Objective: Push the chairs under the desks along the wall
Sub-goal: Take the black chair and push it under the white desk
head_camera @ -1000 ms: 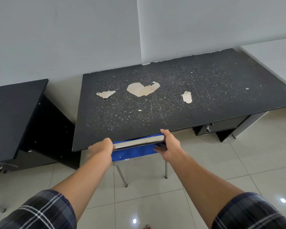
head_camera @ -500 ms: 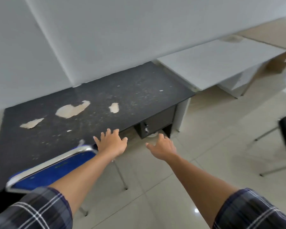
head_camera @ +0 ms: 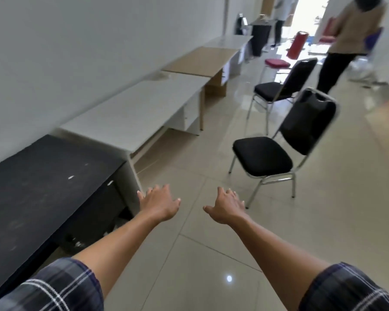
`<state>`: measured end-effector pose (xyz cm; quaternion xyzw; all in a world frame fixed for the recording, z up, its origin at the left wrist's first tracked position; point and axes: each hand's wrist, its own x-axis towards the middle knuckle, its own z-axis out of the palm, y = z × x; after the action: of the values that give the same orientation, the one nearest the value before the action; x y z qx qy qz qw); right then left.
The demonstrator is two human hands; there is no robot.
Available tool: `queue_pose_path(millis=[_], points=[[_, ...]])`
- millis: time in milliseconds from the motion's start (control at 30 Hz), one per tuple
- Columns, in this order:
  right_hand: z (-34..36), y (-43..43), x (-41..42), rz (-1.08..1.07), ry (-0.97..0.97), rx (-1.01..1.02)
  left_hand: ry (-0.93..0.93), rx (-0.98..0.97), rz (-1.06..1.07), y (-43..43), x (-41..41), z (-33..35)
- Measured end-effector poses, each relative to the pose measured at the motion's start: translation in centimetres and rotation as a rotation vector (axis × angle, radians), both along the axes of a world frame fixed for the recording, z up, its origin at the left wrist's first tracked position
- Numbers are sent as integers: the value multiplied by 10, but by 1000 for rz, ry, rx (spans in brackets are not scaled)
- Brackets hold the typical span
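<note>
A row of desks runs along the left wall: a black desk (head_camera: 38, 182) nearest, then a white desk (head_camera: 135, 113), a wood-topped desk (head_camera: 202, 59) and another white one (head_camera: 229, 40). A black chair with a chrome frame (head_camera: 263, 157) stands out on the floor opposite the white desk, its seat turned toward the wall. A second black chair (head_camera: 276, 88) stands farther back. My left hand (head_camera: 160, 202) and my right hand (head_camera: 226, 205) are stretched forward over the tiles, fingers apart, holding nothing. The blue chair is out of view.
A person in a tan top and black trousers (head_camera: 346, 41) stands in the aisle at the back right. A red stool (head_camera: 276, 62) and a red upright object (head_camera: 298, 44) lie beyond the chairs. Glossy tile floor (head_camera: 189, 265) stretches ahead.
Both hands let go of the blue chair's backrest at the black desk. The view swung right along the wall, and the black chairs came into sight.
</note>
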<state>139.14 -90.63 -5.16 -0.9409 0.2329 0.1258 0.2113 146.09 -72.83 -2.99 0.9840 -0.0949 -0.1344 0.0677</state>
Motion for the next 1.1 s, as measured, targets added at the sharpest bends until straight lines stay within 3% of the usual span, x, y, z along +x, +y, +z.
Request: queue_pose_path(millis=[400, 733, 1100], points=[[-7, -239, 37, -415, 36, -67, 3, 18, -451, -275, 117, -17], [17, -407, 76, -686, -70, -20, -36, 9, -734, -491, 180, 7], [8, -659, 83, -670, -35, -10, -4, -19, -753, -744, 202, -4]])
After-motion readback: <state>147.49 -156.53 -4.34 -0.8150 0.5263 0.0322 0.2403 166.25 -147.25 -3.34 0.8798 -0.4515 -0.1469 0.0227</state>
